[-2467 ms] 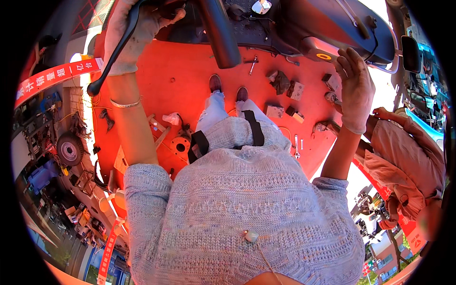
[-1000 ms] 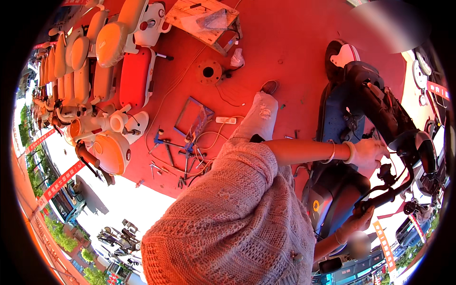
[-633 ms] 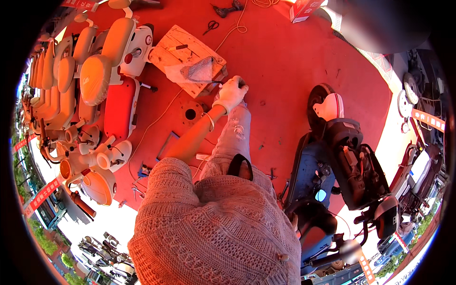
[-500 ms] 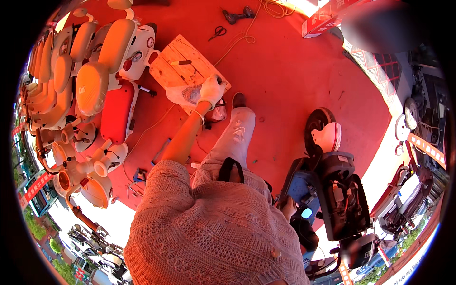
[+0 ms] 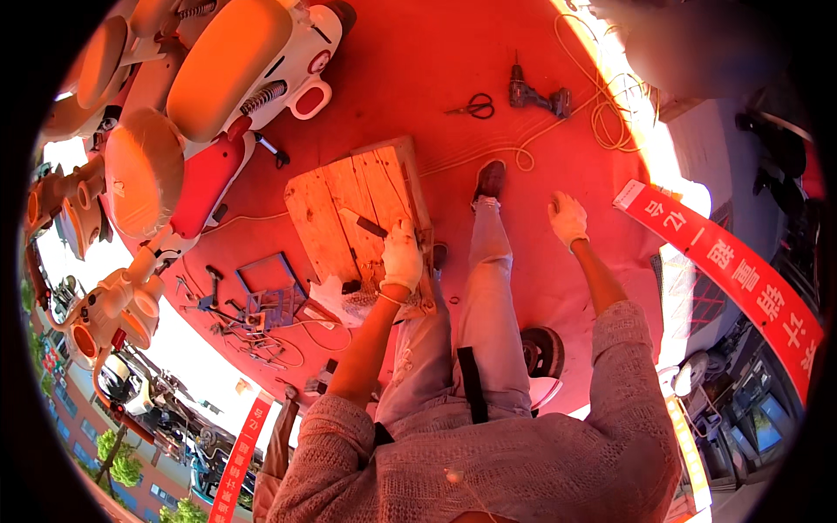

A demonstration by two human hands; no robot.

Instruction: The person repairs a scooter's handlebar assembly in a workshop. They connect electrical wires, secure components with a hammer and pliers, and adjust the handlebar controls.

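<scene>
My left hand point(image 5: 402, 260), in a white glove, is over the right side of a wooden crate point(image 5: 309, 222) with a planked top. Its fingers look curled; what they hold, if anything, is hidden. Just beside the fingertips lies a flat tool with a pale blade and dark handle point(image 5: 371, 227), perhaps a putty knife. Below the hand, a whitish, crumpled cloth or bag point(image 5: 330, 295) hangs at the crate's near edge, with a small dark piece point(image 5: 350, 286) on it. My right hand point(image 5: 568, 218), also white-gloved, is held out over the red floor, fingers apart and nothing in them.
Scissors point(image 5: 479, 106), a cordless drill point(image 5: 536, 94) and a yellow cord point(image 5: 612, 131) lie on the red floor beyond the crate. Hand tools and a blue frame point(image 5: 268, 277) lie left. Scooters point(image 5: 228, 74) crowd the left; a black wheel point(image 5: 542, 352) stands near my leg.
The view has shifted and turned. My right arm has swung from beside the dark scooter at lower right out over the floor. My left hand is now nearer the flat tool on the crate.
</scene>
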